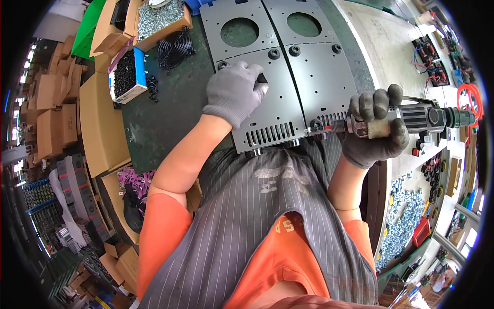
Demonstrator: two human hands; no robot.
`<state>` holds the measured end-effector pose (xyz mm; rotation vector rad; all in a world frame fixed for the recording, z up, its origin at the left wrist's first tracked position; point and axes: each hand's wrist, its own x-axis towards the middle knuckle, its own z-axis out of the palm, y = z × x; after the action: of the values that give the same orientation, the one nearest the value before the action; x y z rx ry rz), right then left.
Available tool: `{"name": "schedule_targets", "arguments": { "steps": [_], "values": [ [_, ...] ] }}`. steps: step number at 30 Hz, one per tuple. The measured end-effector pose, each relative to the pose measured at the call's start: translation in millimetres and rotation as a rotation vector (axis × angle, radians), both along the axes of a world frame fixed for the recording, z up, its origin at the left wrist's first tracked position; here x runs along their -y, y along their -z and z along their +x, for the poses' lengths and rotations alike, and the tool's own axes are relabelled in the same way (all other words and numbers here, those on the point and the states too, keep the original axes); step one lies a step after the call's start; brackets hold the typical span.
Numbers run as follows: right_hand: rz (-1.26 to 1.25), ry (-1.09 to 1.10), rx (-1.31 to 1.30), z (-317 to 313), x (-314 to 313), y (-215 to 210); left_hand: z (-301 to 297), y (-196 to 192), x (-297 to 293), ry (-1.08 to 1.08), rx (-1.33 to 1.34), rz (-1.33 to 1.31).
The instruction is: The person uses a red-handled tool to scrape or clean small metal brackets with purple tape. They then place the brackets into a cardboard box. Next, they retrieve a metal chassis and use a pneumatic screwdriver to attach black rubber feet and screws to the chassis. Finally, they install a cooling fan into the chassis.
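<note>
My left hand (pixel 234 92), in a grey glove, rests over the left dark grey metal panel (pixel 275 100). Between its thumb and forefinger shows a small black part (pixel 262 79), mostly hidden. My gloved right hand (pixel 375 129) is wrapped round a power screwdriver (pixel 417 119), held sideways with its bit pointing left over the near edge of the right panel (pixel 327 77). By the bit is a black round foot (pixel 316 125). More black feet (pixel 274 54) sit along the panels' fold line. Each panel has a large round hole and a row of slots.
Left of the panels on the dark green tabletop (pixel 159 123) are a box of black screws (pixel 126 77), black wire fan guards (pixel 176 49) and a carton of silver screws (pixel 160 20). Beyond the right arm lies a pile of silver hardware (pixel 404 216). Cardboard boxes (pixel 54 129) are stacked at far left.
</note>
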<state>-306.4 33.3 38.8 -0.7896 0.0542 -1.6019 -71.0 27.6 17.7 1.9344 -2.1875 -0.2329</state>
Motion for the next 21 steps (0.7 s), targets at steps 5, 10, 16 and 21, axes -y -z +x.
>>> {"name": "schedule_targets", "arguments": {
  "steps": [5, 10, 16, 21],
  "values": [
    [0.008, 0.045, -0.076, 0.0, -5.3, 3.4, -21.2, -19.3, -31.7, 0.242, 0.092, 0.060],
    [-0.023, 0.043, -0.173, 6.5, -13.3, 2.0, -37.1, 4.0, -46.3, 0.391, 0.002, 0.088],
    [0.039, 0.024, -0.206, 16.1, -18.1, 6.8, -40.3, 19.2, -52.2, 0.334, -0.153, 0.081],
    [0.063, 0.112, -0.348, 27.9, -19.7, 9.1, -43.7, 27.5, -52.8, 0.322, -0.264, 0.059]
  ]
}}
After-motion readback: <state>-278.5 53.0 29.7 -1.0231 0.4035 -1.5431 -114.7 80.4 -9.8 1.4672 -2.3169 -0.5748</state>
